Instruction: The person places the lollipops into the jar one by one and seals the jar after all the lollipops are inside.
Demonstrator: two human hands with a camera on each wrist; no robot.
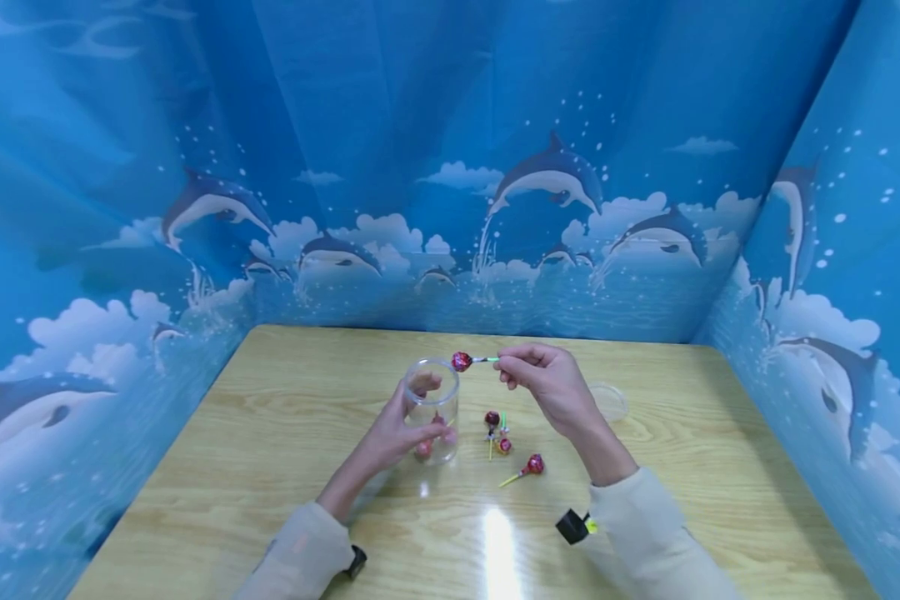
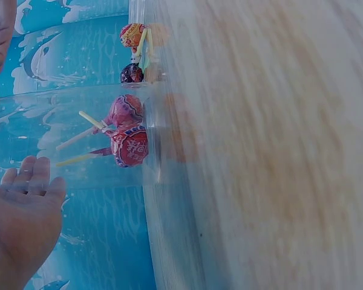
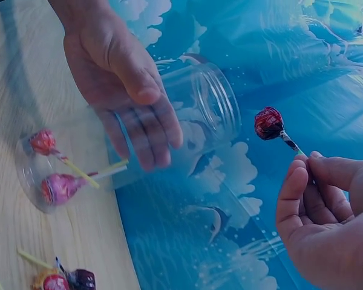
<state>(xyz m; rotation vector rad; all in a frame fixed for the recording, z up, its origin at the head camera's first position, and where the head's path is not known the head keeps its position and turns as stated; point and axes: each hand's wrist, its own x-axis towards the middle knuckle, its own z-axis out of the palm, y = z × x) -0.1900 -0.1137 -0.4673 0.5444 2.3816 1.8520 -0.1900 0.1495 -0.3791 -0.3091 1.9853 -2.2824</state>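
My left hand (image 1: 386,435) holds a clear plastic jar (image 1: 447,404) upright on the table, thumb at the near side and fingers round the back. At the jar's bottom lie wrapped lollipops, a red one (image 2: 130,148) and a pink one (image 2: 126,111), their sticks leaning upward. Just right of the jar's open mouth, my right hand (image 1: 551,385) pinches a lollipop with a dark red wrapper (image 3: 268,124) by its green stick. The candy end points left, level with the rim. In the right wrist view it is apart from the jar.
Right of the jar, a dark lollipop (image 1: 492,418) and an orange-and-red one (image 1: 504,447) lie close together; a red lollipop (image 1: 535,464) lies nearer me. A clear round lid (image 1: 610,402) sits behind my right wrist. Dolphin-printed curtains (image 1: 450,167) border the wooden table (image 1: 270,433).
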